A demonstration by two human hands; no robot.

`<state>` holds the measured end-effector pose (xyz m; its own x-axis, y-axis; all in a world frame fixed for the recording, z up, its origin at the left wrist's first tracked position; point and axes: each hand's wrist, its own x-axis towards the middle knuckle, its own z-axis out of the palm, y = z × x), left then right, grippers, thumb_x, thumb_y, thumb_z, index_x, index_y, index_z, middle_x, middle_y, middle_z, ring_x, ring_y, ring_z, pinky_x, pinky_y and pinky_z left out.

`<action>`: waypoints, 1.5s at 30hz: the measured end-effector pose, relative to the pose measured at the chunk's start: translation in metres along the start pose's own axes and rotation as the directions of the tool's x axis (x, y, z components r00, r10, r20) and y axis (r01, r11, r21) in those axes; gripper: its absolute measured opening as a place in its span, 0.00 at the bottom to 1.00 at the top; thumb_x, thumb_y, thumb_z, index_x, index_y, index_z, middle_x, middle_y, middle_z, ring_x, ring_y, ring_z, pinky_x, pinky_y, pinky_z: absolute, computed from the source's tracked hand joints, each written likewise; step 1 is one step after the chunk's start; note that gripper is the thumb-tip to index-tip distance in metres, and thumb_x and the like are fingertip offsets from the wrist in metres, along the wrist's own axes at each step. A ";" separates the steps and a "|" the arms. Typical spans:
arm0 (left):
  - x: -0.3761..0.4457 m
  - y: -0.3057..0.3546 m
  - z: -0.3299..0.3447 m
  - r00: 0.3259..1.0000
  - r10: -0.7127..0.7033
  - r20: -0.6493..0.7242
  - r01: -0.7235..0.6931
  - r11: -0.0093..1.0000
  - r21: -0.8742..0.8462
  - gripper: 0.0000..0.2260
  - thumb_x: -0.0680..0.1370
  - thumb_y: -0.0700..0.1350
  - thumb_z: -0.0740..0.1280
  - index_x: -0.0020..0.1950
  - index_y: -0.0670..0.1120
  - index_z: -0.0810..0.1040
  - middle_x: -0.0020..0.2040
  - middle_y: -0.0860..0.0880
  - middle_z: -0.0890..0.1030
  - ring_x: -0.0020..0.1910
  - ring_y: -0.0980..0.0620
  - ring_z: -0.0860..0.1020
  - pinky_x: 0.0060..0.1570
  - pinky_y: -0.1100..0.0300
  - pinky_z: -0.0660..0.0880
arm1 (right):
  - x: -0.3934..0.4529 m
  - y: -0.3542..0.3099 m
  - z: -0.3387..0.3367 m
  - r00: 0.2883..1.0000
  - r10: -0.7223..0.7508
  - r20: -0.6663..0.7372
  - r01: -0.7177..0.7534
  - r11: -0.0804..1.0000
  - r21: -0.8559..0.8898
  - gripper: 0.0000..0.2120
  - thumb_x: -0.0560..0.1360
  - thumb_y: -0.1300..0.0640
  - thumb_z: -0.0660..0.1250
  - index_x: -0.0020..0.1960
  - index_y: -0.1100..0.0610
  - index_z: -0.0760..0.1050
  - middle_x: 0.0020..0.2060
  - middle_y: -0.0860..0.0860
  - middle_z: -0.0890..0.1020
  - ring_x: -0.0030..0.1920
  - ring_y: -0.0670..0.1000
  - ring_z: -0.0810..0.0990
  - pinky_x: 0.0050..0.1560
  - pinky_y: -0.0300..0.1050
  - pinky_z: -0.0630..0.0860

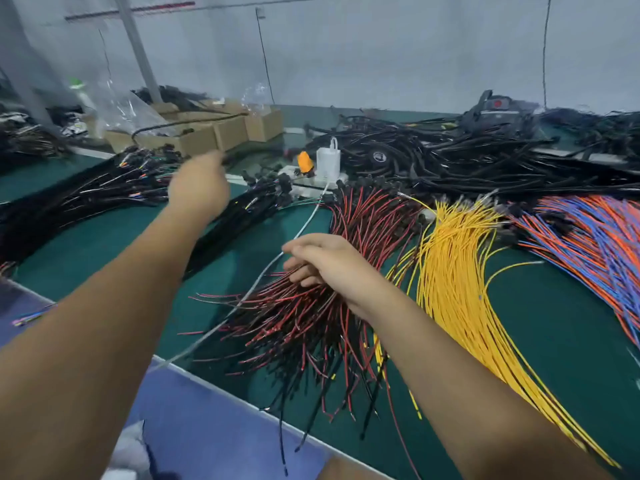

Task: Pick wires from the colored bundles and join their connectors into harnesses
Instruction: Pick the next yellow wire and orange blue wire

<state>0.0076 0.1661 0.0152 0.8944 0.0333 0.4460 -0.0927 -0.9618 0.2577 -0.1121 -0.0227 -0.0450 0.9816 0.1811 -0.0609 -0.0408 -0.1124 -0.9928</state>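
A bundle of red-and-black wires (311, 327) fans out over the green table (104, 244) in the middle. My right hand (325, 261) rests on its upper part, fingers curled around a few of those wires. To the right lie a yellow wire bundle (457, 271) and an orange-and-blue bundle (588, 237). My left hand (199, 187) is stretched far forward over a pile of black harnesses with connectors (104, 192). It is blurred, back towards me, so its grip is hidden.
A white charger (327, 161) and an orange object (305, 161) stand at the back; the charger's grey cable (242, 299) runs towards me past my right fingertips. Behind are a heap of black cables (485, 157) and cardboard boxes (207, 133). The table's near edge (242, 403) runs diagonally.
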 end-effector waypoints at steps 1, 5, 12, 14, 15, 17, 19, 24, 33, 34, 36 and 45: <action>-0.005 -0.012 0.011 0.996 -0.034 0.081 0.031 0.999 0.033 0.13 0.80 0.39 0.56 0.62 0.41 0.74 0.57 0.33 0.77 0.55 0.34 0.76 0.52 0.46 0.73 | -0.002 0.000 -0.003 1.000 -0.006 -0.009 0.006 1.000 -0.003 0.09 0.80 0.55 0.60 0.47 0.50 0.79 0.41 0.50 0.83 0.37 0.46 0.82 0.41 0.40 0.78; -0.024 -0.044 0.043 0.959 -0.148 0.243 0.103 0.977 0.189 0.15 0.81 0.42 0.57 0.65 0.45 0.75 0.61 0.36 0.74 0.62 0.35 0.69 0.59 0.46 0.71 | -0.012 -0.007 -0.027 0.996 -0.018 -0.084 0.020 0.999 0.025 0.11 0.81 0.58 0.59 0.49 0.52 0.80 0.40 0.51 0.84 0.36 0.47 0.82 0.39 0.39 0.79; -0.027 0.020 0.044 0.999 0.036 0.018 -0.037 0.998 0.057 0.16 0.76 0.43 0.62 0.64 0.48 0.76 0.62 0.40 0.74 0.62 0.38 0.70 0.57 0.48 0.69 | -0.038 -0.004 -0.090 0.936 -0.013 -0.352 -0.006 0.999 -0.051 0.11 0.81 0.57 0.59 0.49 0.52 0.80 0.40 0.51 0.84 0.33 0.46 0.80 0.34 0.38 0.77; -0.027 0.052 0.047 0.979 0.068 0.194 -0.043 0.991 -0.129 0.12 0.77 0.47 0.61 0.55 0.47 0.81 0.54 0.42 0.81 0.55 0.41 0.78 0.53 0.51 0.75 | -0.046 0.002 -0.103 0.916 0.019 -0.401 -0.041 0.998 -0.046 0.10 0.81 0.57 0.60 0.49 0.52 0.80 0.39 0.51 0.84 0.32 0.46 0.79 0.32 0.38 0.75; -0.029 0.069 0.050 0.942 0.077 0.328 0.000 0.973 -0.230 0.13 0.78 0.50 0.61 0.53 0.45 0.82 0.51 0.42 0.83 0.53 0.42 0.80 0.53 0.52 0.76 | -0.050 0.004 -0.108 0.908 0.031 -0.417 -0.052 0.998 -0.040 0.10 0.81 0.56 0.60 0.48 0.51 0.81 0.39 0.50 0.84 0.31 0.46 0.79 0.32 0.38 0.74; -0.038 0.098 0.060 0.822 0.100 0.561 0.128 0.927 -0.353 0.23 0.78 0.59 0.61 0.57 0.41 0.80 0.55 0.41 0.81 0.55 0.42 0.79 0.56 0.52 0.74 | -0.057 0.008 -0.114 0.899 0.040 -0.435 -0.062 0.997 -0.036 0.10 0.80 0.56 0.61 0.48 0.51 0.81 0.37 0.48 0.84 0.30 0.45 0.79 0.30 0.37 0.74; -0.049 0.115 0.076 0.785 0.118 0.608 0.110 0.940 -0.324 0.28 0.76 0.65 0.62 0.56 0.40 0.78 0.55 0.41 0.79 0.55 0.43 0.78 0.54 0.53 0.73 | -0.063 0.010 -0.117 0.899 0.040 -0.437 -0.062 0.997 -0.036 0.11 0.80 0.56 0.61 0.47 0.51 0.81 0.34 0.47 0.84 0.29 0.44 0.78 0.30 0.38 0.74; -0.053 0.109 0.086 0.887 0.031 0.461 0.170 0.906 -0.388 0.10 0.75 0.52 0.70 0.48 0.47 0.85 0.40 0.46 0.79 0.44 0.46 0.79 0.46 0.58 0.72 | -0.073 0.012 -0.124 0.910 0.027 -0.414 -0.045 0.998 -0.033 0.12 0.81 0.55 0.60 0.47 0.50 0.82 0.36 0.48 0.85 0.31 0.46 0.80 0.32 0.38 0.75; -0.035 0.111 0.050 0.860 -0.177 0.479 0.508 0.391 -0.768 0.11 0.78 0.34 0.60 0.38 0.42 0.76 0.32 0.47 0.74 0.22 0.56 0.66 0.21 0.65 0.60 | -0.080 0.017 -0.141 0.867 -0.002 -0.498 0.021 0.999 0.034 0.11 0.80 0.58 0.60 0.49 0.53 0.82 0.35 0.49 0.84 0.31 0.46 0.79 0.33 0.39 0.75; -0.036 0.121 0.041 0.865 -0.138 0.483 0.496 0.377 -0.782 0.11 0.79 0.35 0.59 0.39 0.43 0.75 0.32 0.49 0.74 0.19 0.57 0.62 0.20 0.67 0.56 | -0.082 0.019 -0.145 0.854 -0.012 -0.519 0.039 0.998 0.041 0.12 0.80 0.59 0.60 0.48 0.53 0.82 0.35 0.49 0.83 0.31 0.46 0.79 0.32 0.38 0.74; -0.042 0.148 0.025 0.863 -0.017 0.504 0.471 0.385 -0.794 0.11 0.80 0.38 0.57 0.40 0.45 0.74 0.30 0.50 0.71 0.16 0.58 0.59 0.19 0.68 0.52 | -0.087 0.023 -0.154 0.821 -0.023 -0.571 0.072 0.995 0.062 0.13 0.80 0.61 0.58 0.47 0.54 0.82 0.34 0.51 0.82 0.29 0.46 0.78 0.31 0.39 0.73; -0.135 0.261 0.048 0.724 0.445 0.527 0.270 0.520 -0.810 0.06 0.80 0.36 0.60 0.46 0.43 0.74 0.35 0.46 0.76 0.26 0.53 0.70 0.24 0.66 0.67 | -0.108 0.058 -0.190 0.749 0.013 -0.662 0.222 0.937 0.268 0.17 0.84 0.55 0.54 0.48 0.60 0.79 0.31 0.51 0.81 0.28 0.47 0.76 0.30 0.38 0.71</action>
<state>-0.1162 -0.1024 -0.0195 0.8369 -0.5472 -0.0142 -0.1611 -0.2709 0.9490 -0.1850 -0.2345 -0.0767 0.8584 -0.5128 0.0100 0.1290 0.1970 -0.9719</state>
